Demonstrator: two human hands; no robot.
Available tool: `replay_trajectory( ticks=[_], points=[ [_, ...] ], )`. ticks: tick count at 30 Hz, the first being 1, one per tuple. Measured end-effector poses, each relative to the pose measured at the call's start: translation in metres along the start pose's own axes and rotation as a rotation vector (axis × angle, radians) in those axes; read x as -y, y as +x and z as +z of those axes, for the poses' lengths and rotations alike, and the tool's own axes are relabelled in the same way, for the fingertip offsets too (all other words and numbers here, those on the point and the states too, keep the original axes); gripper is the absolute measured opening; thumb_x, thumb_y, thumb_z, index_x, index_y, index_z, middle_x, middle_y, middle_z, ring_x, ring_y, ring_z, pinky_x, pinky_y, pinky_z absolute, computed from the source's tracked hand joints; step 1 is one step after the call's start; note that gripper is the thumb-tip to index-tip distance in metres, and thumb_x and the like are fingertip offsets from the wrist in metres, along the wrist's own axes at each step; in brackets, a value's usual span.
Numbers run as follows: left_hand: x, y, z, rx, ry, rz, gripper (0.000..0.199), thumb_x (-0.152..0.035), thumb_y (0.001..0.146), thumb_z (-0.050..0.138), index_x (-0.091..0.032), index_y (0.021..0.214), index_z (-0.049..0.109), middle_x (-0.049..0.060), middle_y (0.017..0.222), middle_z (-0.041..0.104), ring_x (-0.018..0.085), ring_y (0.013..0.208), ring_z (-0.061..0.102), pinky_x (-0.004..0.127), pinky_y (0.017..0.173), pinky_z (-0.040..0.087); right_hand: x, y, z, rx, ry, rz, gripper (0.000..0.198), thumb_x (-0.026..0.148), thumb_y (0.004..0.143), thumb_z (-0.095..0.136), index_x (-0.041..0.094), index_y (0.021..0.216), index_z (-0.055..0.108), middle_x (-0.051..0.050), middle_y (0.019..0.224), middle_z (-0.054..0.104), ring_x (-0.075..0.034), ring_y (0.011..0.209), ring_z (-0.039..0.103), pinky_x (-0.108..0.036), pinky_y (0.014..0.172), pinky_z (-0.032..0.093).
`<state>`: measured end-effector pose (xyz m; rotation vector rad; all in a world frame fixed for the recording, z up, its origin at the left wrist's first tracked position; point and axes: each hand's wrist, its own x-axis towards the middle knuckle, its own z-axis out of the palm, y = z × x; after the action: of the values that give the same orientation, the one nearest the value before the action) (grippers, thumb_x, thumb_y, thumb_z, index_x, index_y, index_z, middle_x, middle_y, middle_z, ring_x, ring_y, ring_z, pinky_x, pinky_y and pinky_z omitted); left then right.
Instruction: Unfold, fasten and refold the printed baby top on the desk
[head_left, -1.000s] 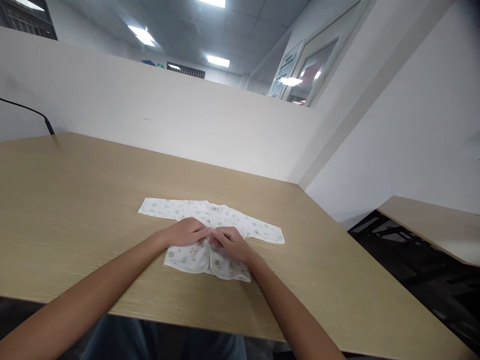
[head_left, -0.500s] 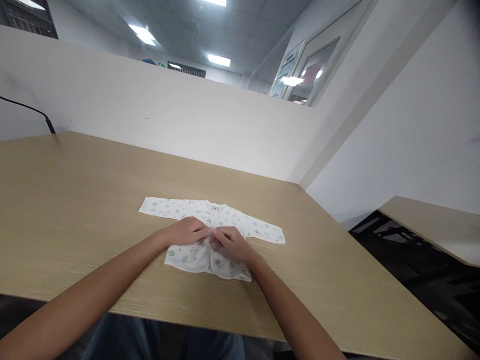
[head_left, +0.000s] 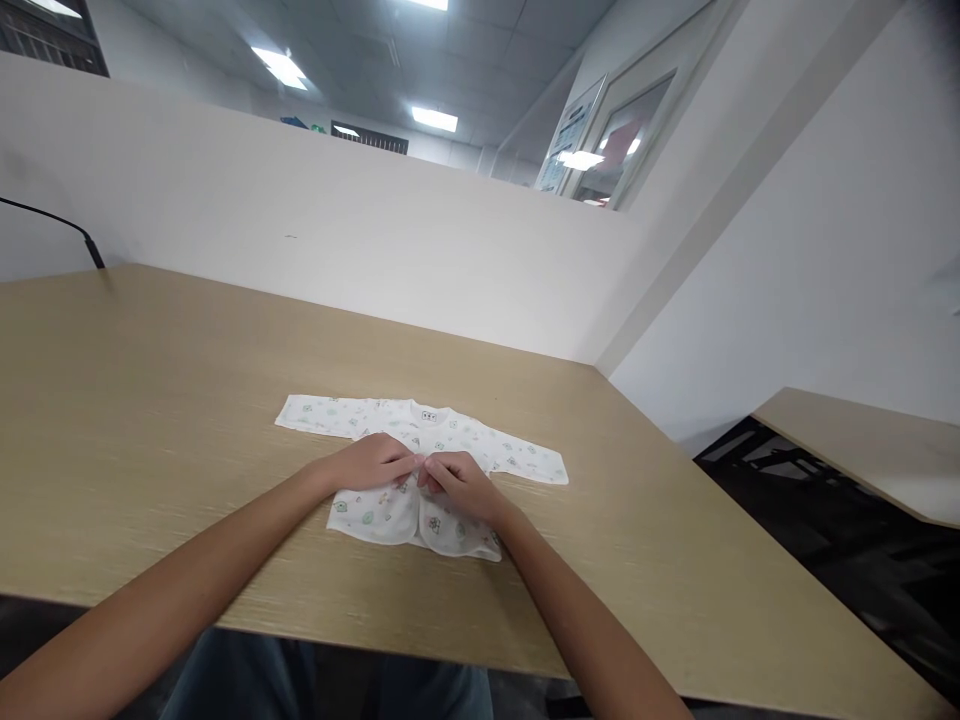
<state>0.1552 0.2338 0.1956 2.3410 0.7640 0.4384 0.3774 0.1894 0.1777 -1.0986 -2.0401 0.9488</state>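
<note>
1. Your small white printed cotton baby shirt [head_left: 420, 470] lies flat, sleeves spread, on the light wood-grain bench [head_left: 150, 400].
2. Your left hand [head_left: 371, 463] and right hand [head_left: 459, 482] meet fingertip to fingertip, pinching the soft front opening together.

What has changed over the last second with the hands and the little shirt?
Nothing visibly changed. The left hand and right hand stay fingertip to fingertip at the front opening of the baby shirt, which lies flat with sleeves spread on the wooden table. Only the camera shifted slightly.
</note>
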Motion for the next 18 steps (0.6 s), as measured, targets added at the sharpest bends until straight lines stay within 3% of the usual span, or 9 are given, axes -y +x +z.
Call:
replay_trajectory(
  ticks=[18],
  points=[
    [-0.001,0.0001,0.0007,-0.002,0.014,-0.031,0.063,-0.062,0.1,0.033,-0.018,0.064,0.062,0.002,0.065,0.066,0.015,0.061,0.056,0.029,0.067,0.038,-0.0061,0.0016,0.001,-0.013,-0.034,-0.006,0.047,0.043,0.102,0.041,0.017,0.074,0.068,-0.001,0.067,0.061,-0.014,0.064,0.053,-0.025,0.067,0.042]
  ],
)
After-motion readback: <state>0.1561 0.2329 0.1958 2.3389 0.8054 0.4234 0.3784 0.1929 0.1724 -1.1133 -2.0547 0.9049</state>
